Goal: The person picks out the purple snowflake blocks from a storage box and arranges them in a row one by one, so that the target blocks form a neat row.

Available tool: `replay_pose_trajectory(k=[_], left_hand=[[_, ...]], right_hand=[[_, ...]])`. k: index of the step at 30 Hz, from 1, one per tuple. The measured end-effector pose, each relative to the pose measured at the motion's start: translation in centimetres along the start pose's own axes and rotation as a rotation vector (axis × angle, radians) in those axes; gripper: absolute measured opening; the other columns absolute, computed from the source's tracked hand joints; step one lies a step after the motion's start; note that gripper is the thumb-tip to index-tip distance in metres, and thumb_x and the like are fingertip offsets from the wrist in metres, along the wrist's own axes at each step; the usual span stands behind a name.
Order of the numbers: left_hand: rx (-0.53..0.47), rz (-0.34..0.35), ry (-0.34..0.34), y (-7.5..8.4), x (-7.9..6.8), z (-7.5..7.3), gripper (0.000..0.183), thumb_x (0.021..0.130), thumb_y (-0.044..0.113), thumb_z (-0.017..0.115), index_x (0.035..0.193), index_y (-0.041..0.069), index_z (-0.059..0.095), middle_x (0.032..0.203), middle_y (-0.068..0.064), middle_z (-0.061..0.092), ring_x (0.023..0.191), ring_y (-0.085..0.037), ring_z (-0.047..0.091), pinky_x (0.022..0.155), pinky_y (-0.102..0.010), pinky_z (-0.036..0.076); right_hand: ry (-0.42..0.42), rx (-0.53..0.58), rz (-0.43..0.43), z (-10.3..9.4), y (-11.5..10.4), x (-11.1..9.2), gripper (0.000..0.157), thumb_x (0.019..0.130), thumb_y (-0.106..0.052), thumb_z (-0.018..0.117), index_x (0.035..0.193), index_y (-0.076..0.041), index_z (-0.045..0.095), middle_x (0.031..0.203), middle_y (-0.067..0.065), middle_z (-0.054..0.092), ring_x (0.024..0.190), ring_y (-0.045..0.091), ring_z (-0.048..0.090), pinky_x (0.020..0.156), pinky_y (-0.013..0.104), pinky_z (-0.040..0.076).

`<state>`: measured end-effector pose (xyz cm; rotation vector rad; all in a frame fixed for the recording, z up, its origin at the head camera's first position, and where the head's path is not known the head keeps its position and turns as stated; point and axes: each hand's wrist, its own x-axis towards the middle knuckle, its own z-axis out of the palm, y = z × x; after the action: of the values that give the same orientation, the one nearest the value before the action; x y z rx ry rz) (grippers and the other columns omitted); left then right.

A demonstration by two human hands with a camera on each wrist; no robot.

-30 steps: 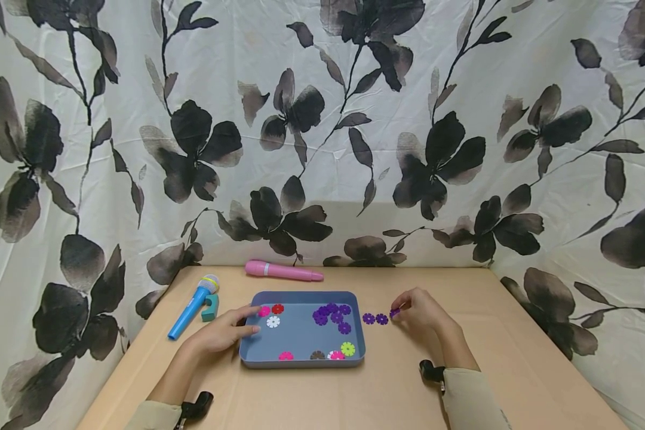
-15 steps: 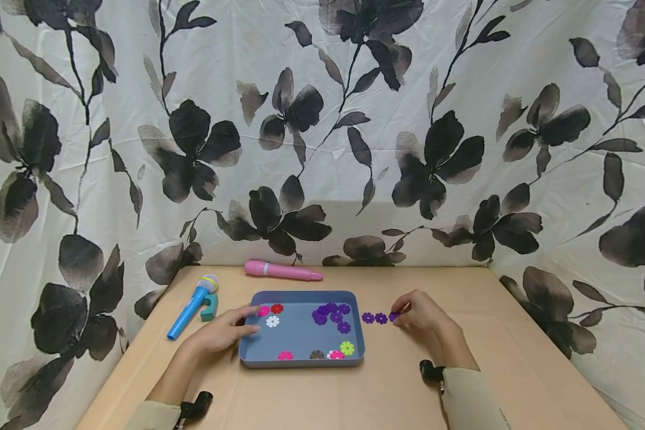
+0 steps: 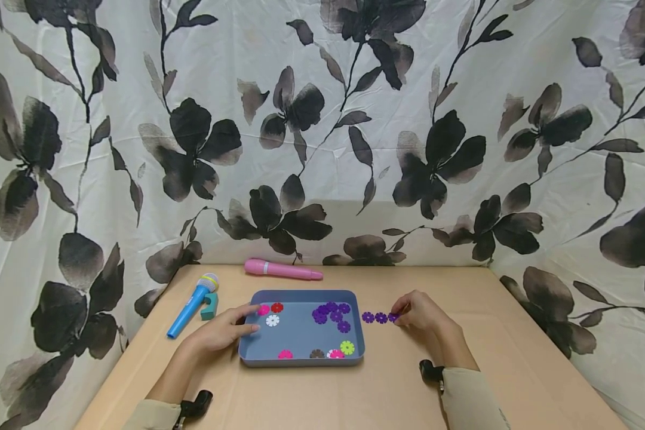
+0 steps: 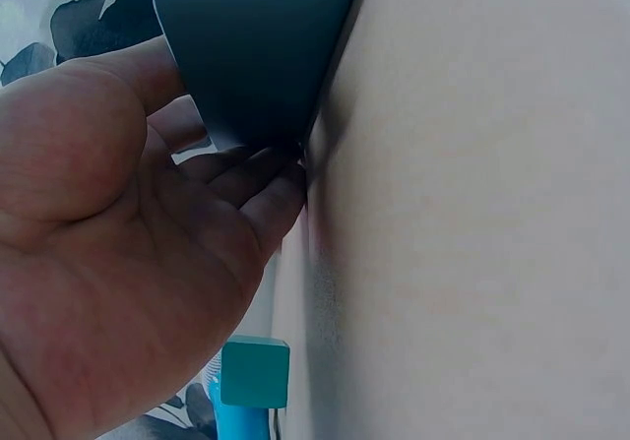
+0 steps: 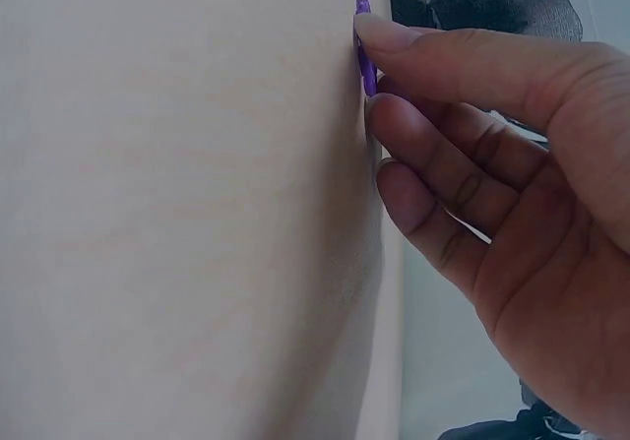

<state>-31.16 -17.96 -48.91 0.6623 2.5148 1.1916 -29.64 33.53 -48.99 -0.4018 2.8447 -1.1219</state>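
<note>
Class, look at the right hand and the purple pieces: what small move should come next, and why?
Probably the right hand should release its purple piece: it appears down on the table, in line with two other purple pieces, at the end of their row.

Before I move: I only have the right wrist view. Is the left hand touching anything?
Observer: Yes. In the head view the left hand grips the tray at its left end, thumb reaching over the rim.
Operator: I see the purple piece pinched in the right hand. How many more sit between it and the tray?
Observer: Two purple flower pieces, lying in a row on the table.
Operator: Any purple left inside the tray?
Observer: Yes, a purple cluster, some of it overlapping, toward the far right part.
</note>
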Motion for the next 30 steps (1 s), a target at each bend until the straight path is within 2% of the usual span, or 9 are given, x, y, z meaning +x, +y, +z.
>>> replay_pose_trajectory(k=[4, 8, 11, 17, 22, 27, 30], left_hand=[[-0.005, -0.006, 0.000, 0.1, -0.1, 0.0, 0.063, 0.103, 0.027, 0.066, 0.157, 0.002, 0.044, 0.165, -0.029, 0.033, 0.156, -0.051, 0.021, 0.125, -0.068, 0.020], [-0.009, -0.009, 0.003, 0.1, -0.1, 0.0, 0.063, 0.103, 0.027, 0.066, 0.157, 0.002, 0.044, 0.165, -0.029, 0.032, 0.156, -0.051, 0.020, 0.125, -0.067, 0.020], [-0.006, -0.010, 0.004, 0.2, -0.1, 0.0, 0.063, 0.104, 0.027, 0.065, 0.157, 0.002, 0.044, 0.166, -0.029, 0.032, 0.157, -0.051, 0.020, 0.125, -0.067, 0.019], [-0.004, -0.012, 0.005, 0.3, -0.1, 0.1, 0.062, 0.103, 0.028, 0.065, 0.157, 0.003, 0.044, 0.166, -0.029, 0.031, 0.156, -0.051, 0.020, 0.125, -0.068, 0.020], [-0.004, -0.005, 0.004, 0.1, 0.1, 0.1, 0.062, 0.103, 0.028, 0.066, 0.156, 0.003, 0.045, 0.165, -0.030, 0.031, 0.156, -0.051, 0.021, 0.125, -0.068, 0.020], [-0.003, -0.012, 0.000, 0.0, 0.1, 0.1, 0.063, 0.103, 0.029, 0.066, 0.156, 0.004, 0.045, 0.165, -0.030, 0.031, 0.156, -0.052, 0.020, 0.124, -0.069, 0.020], [-0.005, -0.015, -0.002, 0.0, 0.0, 0.1, 0.064, 0.103, 0.030, 0.067, 0.157, 0.004, 0.045, 0.166, -0.030, 0.030, 0.156, -0.052, 0.020, 0.124, -0.069, 0.020]], right_hand=[[0.024, -0.011, 0.014, 0.2, -0.2, 0.2, 0.019, 0.081, 0.002, 0.084, 0.099, 0.000, 0.079, 0.093, 0.011, 0.077, 0.080, 0.015, 0.062, 0.065, 0.023, 0.052], [0.096, -0.018, 0.014, 0.4, -1.0, 0.6, 0.019, 0.088, 0.002, 0.077, 0.106, -0.003, 0.079, 0.096, 0.008, 0.074, 0.083, 0.016, 0.059, 0.067, 0.024, 0.050], [0.135, -0.010, -0.028, 0.5, -1.9, 0.9, 0.022, 0.089, 0.001, 0.075, 0.110, -0.004, 0.078, 0.100, 0.011, 0.074, 0.085, 0.017, 0.059, 0.071, 0.026, 0.051], [0.147, 0.038, -0.117, 0.8, -3.5, 1.2, 0.025, 0.088, -0.003, 0.080, 0.113, -0.006, 0.078, 0.110, 0.016, 0.075, 0.085, 0.014, 0.064, 0.077, 0.024, 0.055], [0.121, 0.065, -0.189, 1.6, -5.2, 1.6, 0.026, 0.089, -0.006, 0.080, 0.114, -0.011, 0.078, 0.112, 0.014, 0.076, 0.090, 0.015, 0.069, 0.083, 0.027, 0.060], [0.059, 0.077, -0.246, 2.8, -6.7, 2.1, 0.026, 0.091, -0.006, 0.079, 0.116, -0.005, 0.077, 0.115, 0.016, 0.075, 0.096, 0.018, 0.070, 0.088, 0.029, 0.060], [0.026, 0.091, -0.271, 3.6, -7.3, 2.4, 0.025, 0.089, -0.007, 0.081, 0.114, -0.004, 0.078, 0.115, 0.018, 0.074, 0.098, 0.025, 0.071, 0.089, 0.033, 0.062]])
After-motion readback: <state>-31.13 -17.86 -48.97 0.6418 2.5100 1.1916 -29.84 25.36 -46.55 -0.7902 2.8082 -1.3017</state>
